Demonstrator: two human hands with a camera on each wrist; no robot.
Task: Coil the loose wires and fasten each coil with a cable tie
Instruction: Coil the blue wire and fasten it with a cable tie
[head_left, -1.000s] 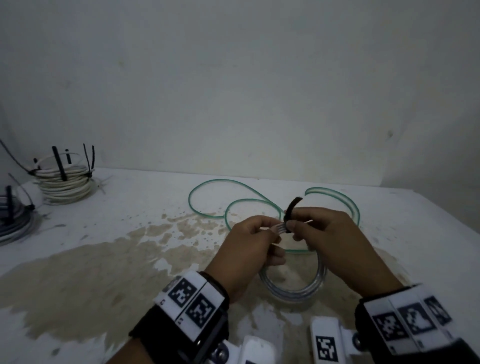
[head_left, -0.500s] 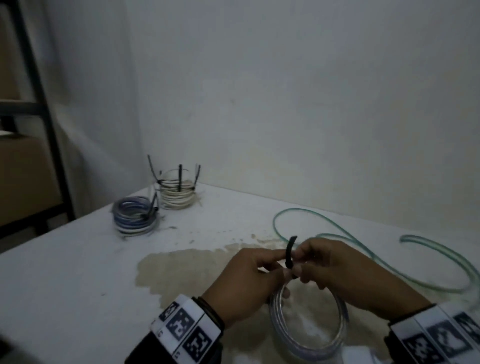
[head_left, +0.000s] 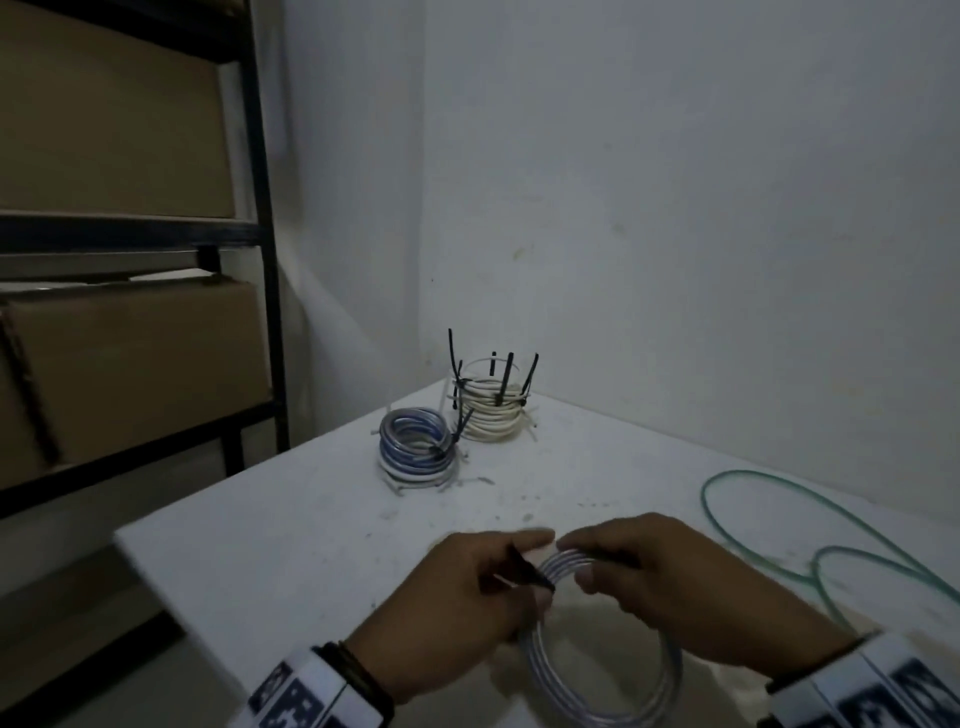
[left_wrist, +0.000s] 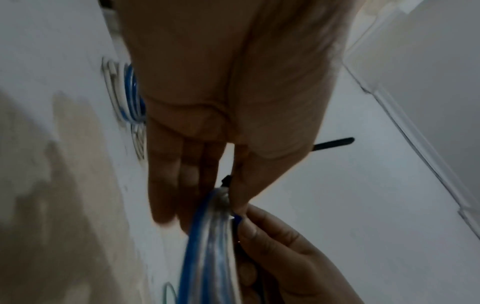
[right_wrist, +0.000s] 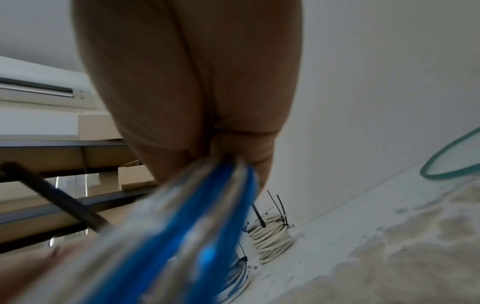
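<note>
The person's left hand (head_left: 457, 597) and right hand (head_left: 670, 587) were bare, with no gloves or rings showing. On the left wrist sat a white band (head_left: 306, 696) printed with dark blue-black square fiducial patterns, set side by side in panels. Just beyond it, toward the hand, lay a thin dark bracelet (head_left: 358, 675) of cord-like strands, wrapped round the wrist. The right wrist carried a matching white band (head_left: 872, 691) with the same blocky dark markings across several panels, and a dark edge ran along its side toward the hand. No sleeves were visible.
</note>
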